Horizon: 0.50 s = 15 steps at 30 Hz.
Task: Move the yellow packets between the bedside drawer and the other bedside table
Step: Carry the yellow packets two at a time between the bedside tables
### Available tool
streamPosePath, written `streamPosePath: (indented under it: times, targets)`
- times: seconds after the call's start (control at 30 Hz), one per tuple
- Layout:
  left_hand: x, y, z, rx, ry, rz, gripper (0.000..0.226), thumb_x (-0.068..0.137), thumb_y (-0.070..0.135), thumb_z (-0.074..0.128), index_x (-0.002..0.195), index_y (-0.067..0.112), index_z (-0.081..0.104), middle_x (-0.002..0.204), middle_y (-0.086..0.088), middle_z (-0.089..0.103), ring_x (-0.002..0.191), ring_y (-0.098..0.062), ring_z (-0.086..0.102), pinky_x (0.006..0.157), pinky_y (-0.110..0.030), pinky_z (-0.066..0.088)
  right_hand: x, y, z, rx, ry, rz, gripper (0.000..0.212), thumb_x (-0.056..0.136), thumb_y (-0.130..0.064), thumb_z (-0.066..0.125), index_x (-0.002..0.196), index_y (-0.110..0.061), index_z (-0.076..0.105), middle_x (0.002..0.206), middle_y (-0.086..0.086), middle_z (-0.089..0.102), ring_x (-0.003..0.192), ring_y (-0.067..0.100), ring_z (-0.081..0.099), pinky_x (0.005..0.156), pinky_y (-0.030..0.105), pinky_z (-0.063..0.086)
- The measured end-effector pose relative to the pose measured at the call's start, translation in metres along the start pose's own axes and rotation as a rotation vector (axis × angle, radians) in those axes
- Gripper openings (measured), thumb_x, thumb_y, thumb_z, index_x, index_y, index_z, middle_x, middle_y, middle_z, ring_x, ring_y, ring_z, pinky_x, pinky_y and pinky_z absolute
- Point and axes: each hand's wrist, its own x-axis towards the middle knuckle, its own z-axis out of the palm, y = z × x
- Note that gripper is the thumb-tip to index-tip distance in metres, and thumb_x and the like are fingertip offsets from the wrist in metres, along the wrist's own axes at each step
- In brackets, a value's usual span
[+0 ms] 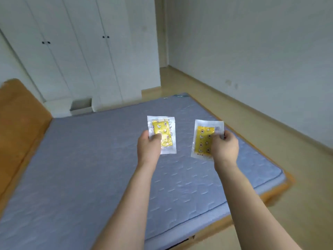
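Above the blue mattress (pixel 90 168), both arms reach forward; the left grip (pixel 148 147) pinches one yellow packet (pixel 163 135) by its left edge, the packet rising above the thumb; the right grip (pixel 225 147) pinches the second yellow packet (pixel 204 139) by its right edge, the packet just left of the fingers; the packets are apart.

I have a single view, worn on the head, looking forward and down across the bed (pixel 90 168) from its near side; both forearms reach up from the bottom edge, close in, wardrobe (pixel 72 51) far at upper left
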Motion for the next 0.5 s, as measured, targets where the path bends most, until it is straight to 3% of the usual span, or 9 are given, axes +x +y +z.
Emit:
streamPosePath:
  times: [0.13, 0.23, 0.4, 0.5]
  targets:
    - [-0.006, 0.017, 0.148, 0.02, -0.226, 0.058, 0.011, 0.086, 0.013, 0.057, 0.088, 0.019, 0.066, 0.08, 0.008, 0.07, 0.07, -0.013, 0.062, 0.07, -0.03, 0.049, 0.093, 0.026, -0.095, 0.01, 0.228, 0.052, 0.025, 0.095, -0.022, 0.045, 0.073, -0.011, 0.051, 0.064, 0.0, 0.049, 0.056, 0.018, 0.04, 0.052, 0.028, 0.033]
    - [-0.006, 0.02, 0.236, 0.05, -0.356, 0.068, 0.015, 0.088, 0.012, 0.056, 0.086, 0.023, 0.065, 0.082, 0.011, 0.071, 0.072, -0.008, 0.064, 0.066, -0.026, 0.05, 0.149, 0.049, -0.141, 0.023, 0.333, 0.111, 0.026, 0.094, -0.022, 0.045, 0.074, -0.006, 0.05, 0.065, 0.002, 0.048, 0.059, 0.02, 0.039, 0.055, 0.029, 0.033]
    - [0.013, 0.018, 0.376, 0.069, -0.53, 0.117, 0.015, 0.091, 0.013, 0.056, 0.092, 0.023, 0.066, 0.087, 0.01, 0.072, 0.072, -0.004, 0.065, 0.065, -0.021, 0.049, 0.261, 0.071, -0.198, 0.016, 0.415, 0.134, 0.024, 0.095, -0.025, 0.046, 0.085, -0.006, 0.058, 0.074, 0.004, 0.06, 0.068, 0.025, 0.053, 0.064, 0.037, 0.049]
    - [0.037, 0.022, 0.461, 0.089, -0.62, 0.125, 0.013, 0.083, 0.024, 0.057, 0.09, 0.014, 0.06, 0.081, 0.002, 0.062, 0.072, -0.014, 0.054, 0.068, -0.03, 0.044, 0.338, 0.072, -0.232, -0.012, 0.457, 0.126, 0.02, 0.091, -0.018, 0.046, 0.076, -0.006, 0.05, 0.067, 0.002, 0.051, 0.062, 0.023, 0.042, 0.056, 0.031, 0.038]
